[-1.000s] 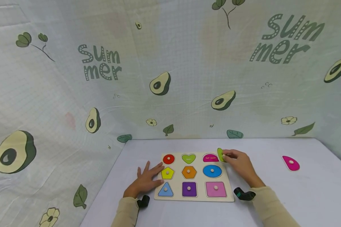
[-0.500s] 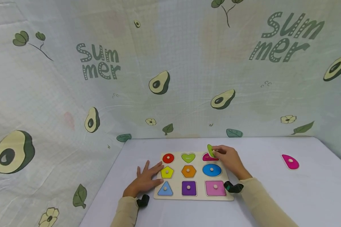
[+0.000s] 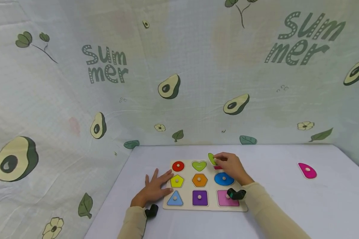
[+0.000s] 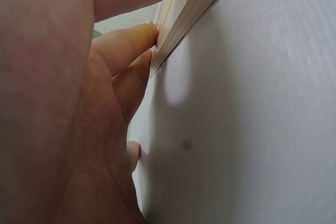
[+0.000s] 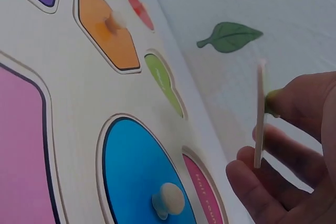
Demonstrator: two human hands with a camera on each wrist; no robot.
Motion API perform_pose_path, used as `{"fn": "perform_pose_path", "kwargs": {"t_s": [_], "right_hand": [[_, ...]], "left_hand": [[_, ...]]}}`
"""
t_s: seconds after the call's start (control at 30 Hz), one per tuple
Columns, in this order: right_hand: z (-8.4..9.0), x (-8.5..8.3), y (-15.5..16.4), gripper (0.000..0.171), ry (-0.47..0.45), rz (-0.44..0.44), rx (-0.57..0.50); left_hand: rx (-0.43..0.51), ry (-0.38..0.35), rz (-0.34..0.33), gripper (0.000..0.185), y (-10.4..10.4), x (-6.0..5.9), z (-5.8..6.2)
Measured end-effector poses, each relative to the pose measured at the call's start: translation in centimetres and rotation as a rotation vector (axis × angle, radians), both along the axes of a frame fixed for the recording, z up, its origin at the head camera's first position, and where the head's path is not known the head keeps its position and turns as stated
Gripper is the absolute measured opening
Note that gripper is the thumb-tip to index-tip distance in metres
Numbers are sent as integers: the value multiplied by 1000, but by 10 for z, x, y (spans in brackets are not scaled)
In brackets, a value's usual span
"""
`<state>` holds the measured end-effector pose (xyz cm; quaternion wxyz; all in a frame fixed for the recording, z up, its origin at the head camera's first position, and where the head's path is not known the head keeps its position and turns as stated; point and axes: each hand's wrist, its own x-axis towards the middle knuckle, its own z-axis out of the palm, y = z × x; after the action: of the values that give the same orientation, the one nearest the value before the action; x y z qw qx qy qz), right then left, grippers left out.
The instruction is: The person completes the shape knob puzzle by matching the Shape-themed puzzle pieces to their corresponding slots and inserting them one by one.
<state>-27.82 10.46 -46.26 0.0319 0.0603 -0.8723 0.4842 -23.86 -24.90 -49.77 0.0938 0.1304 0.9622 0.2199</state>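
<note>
My right hand [image 3: 231, 166] pinches a green puzzle piece [image 3: 211, 158] by its knob, above the top edge of the wooden puzzle board [image 3: 186, 199]. In the right wrist view the piece stands nearly on edge, its pale wooden side [image 5: 260, 114] showing, apart from the board. Just left of it lies the bare green heart recess [image 3: 199, 166]. A magenta half-round recess [image 5: 203, 190], also bare, is partly hidden by the right hand in the head view. My left hand [image 3: 153, 191] rests with spread fingers at the board's left edge, fingertips touching it.
Knobbed pieces sit in the other recesses, among them a red circle [image 3: 178, 166], an orange hexagon [image 3: 199, 180] and a blue oval [image 3: 224, 179]. A magenta teardrop piece [image 3: 307, 171] lies on the white table at right. A printed cloth [image 3: 197, 109] hangs behind.
My right hand has carried the green piece leftward, from beyond the board's top right corner, past the half-round recess, to near the heart recess. The left hand has stayed in place.
</note>
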Motion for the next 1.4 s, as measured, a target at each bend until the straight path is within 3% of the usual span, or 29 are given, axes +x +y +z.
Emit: {"fn": "perform_pose_path", "kwargs": {"t_s": [0.73, 0.93, 1.4], "right_hand": [[-17, -18, -43, 15, 21, 109, 24], [-18, -21, -50, 13, 9, 116, 97], [-21, -24, -60, 13, 102, 130, 305]], "left_hand": [[-2, 7, -5, 69, -1, -1, 1], [-4, 7, 0, 69, 0, -1, 1], [-5, 7, -5, 69, 1, -1, 2]]}}
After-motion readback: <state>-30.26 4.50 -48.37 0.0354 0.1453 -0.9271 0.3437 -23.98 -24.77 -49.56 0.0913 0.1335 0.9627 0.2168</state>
